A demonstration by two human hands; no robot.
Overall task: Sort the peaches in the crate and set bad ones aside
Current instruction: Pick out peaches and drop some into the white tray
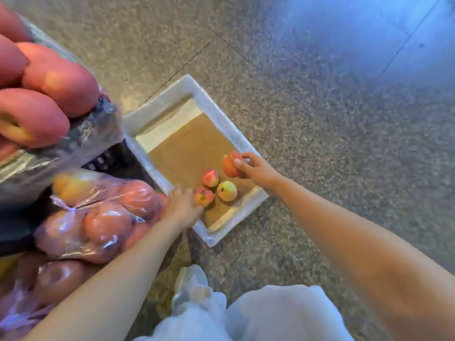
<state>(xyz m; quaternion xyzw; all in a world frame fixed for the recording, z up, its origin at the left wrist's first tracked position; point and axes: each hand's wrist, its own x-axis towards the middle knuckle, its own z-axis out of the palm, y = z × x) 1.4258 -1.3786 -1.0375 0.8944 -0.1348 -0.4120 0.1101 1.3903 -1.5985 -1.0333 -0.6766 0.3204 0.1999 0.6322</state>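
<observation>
A white foam box [167, 93] lined with brown cardboard lies on the floor. My right hand [258, 169] grips a red peach [230, 166] over the box's right side. My left hand [181, 206] holds a blemished red peach [203, 196] low in the box near its front wall. Two more peaches lie on the cardboard: a pink one [210, 177] and a yellow-green one [227, 190]. Close to the camera at upper left, large red peaches [49, 77] fill a crate lined with plastic film [98, 124].
A clear bag of peaches [98, 215] lies at the left, more bagged fruit [51, 279] below it. A black slotted crate wall [105, 157] shows beside the foam box. Speckled stone floor [320, 107] surrounds the box. My light trousers and shoe [194, 289] are at the bottom.
</observation>
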